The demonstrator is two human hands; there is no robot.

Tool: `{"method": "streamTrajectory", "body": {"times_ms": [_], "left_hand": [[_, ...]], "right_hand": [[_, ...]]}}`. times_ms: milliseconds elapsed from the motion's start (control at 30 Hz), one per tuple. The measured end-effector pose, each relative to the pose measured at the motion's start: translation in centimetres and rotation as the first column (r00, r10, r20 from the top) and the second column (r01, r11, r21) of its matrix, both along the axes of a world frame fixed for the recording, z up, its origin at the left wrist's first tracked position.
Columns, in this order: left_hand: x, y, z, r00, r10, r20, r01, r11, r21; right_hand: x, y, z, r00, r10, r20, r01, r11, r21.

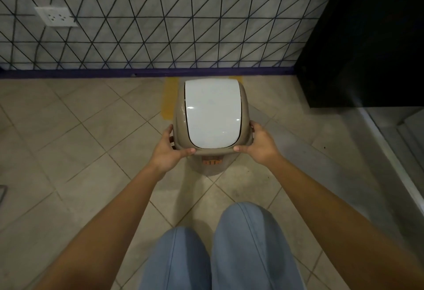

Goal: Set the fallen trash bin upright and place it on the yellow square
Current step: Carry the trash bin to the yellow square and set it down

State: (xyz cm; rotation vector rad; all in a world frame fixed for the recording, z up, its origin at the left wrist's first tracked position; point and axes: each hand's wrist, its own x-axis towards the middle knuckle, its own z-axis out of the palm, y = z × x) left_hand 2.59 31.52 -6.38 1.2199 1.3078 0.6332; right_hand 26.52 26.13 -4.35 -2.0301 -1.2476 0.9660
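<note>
bin (212,115) upright over square (168,99), before wall (160,25)

Both my bare arms reach forward and down, nearly straight, converging ahead of my knees. My left hand (168,151) curls inward, thumb stretched right, fingers wrapped out of sight. My right hand (259,144) mirrors it, thumb pointing left, fingers bent and closed in a grip.

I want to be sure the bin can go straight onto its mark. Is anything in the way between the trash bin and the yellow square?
Nothing visible is. The trash bin stands upright, held by the left hand and right hand, already over part of the yellow square. The floor showing around it is bare tile; the square's covered part can't be checked.
</note>
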Motion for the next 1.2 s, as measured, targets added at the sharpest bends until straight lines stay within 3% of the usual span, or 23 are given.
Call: {"method": "streamTrajectory", "body": {"times_ms": [200,633,900,1200], "left_hand": [[1.0,1.8,1.0,1.000,0.022,-0.009,-0.021,1.000,0.003],[4.0,6.1,2.2,1.000,0.013,-0.003,-0.013,0.999,-0.036],[3.6,8.7,1.2,0.999,0.016,0.040,-0.014,0.999,-0.049],[2.5,11.4,0.3,0.997,-0.009,0.081,0.012,0.999,-0.030]], "right_hand": [[0.4,2.8,0.5,0.995,0.069,-0.076,-0.076,0.992,-0.100],[1.9,6.4,-0.7,0.991,0.050,-0.123,-0.054,0.998,-0.032],[2.5,9.4,-0.4,0.989,0.079,-0.122,-0.088,0.994,-0.070],[1.6,10.7,-1.1,0.983,0.028,-0.182,-0.019,0.998,0.052]]}}
